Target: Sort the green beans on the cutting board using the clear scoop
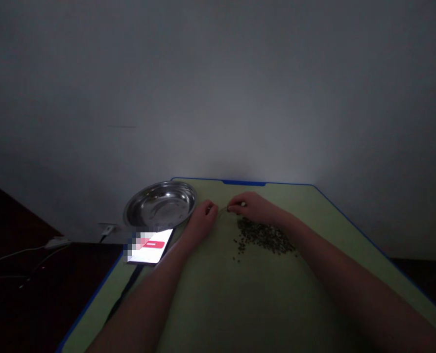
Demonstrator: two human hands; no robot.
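My left hand (203,218) is closed, thumb against curled fingers, beside the right rim of a shiny steel bowl (166,208). A thin pale string (222,211) shows faintly in the gap between my hands and seems to run from the left fingertips. Thumb and forefinger of my right hand (249,206) pinch a small dark bead (229,209) at the string's other side. Just below that hand lies a spread pile of small dark brown beads (264,235), with a few loose ones at its left. Dim light hides finer detail.
The light green table (218,304) has a blue edge and stands against a grey wall (218,98). A lit phone or tablet (152,246) lies by my left forearm, with a black strap or cable (124,291) below it. White cables (52,243) lie off to the left.
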